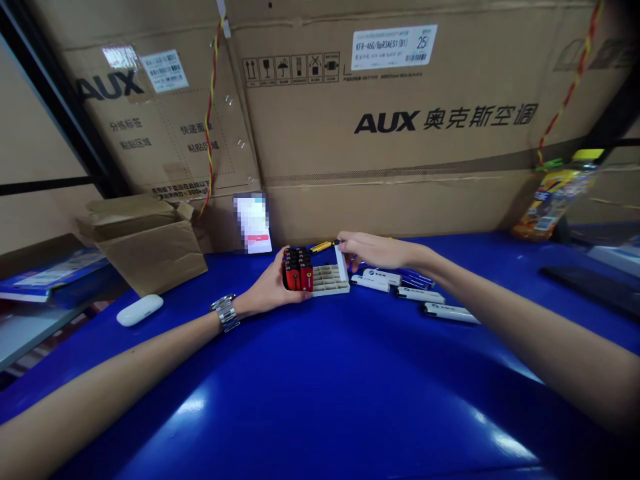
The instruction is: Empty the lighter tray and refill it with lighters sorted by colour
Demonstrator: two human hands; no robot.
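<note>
Left hand (270, 285): the left fingers (294, 297) are closed around a red-and-black block (299, 270) standing at one end of a white compartment tray (330, 283); the other compartments show vacant. Right hand (375, 251): the right fingers (347, 248) lie extended against the tray's raised edge; any grip there cannot be determined; a yellow stick (320, 247) lies just beyond. White sticks (413, 293) rest nearby on the blue bench (280, 400).

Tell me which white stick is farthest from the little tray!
It's the white stick at the far right, past all the others. The other white sticks lie closer to the tray.
</note>
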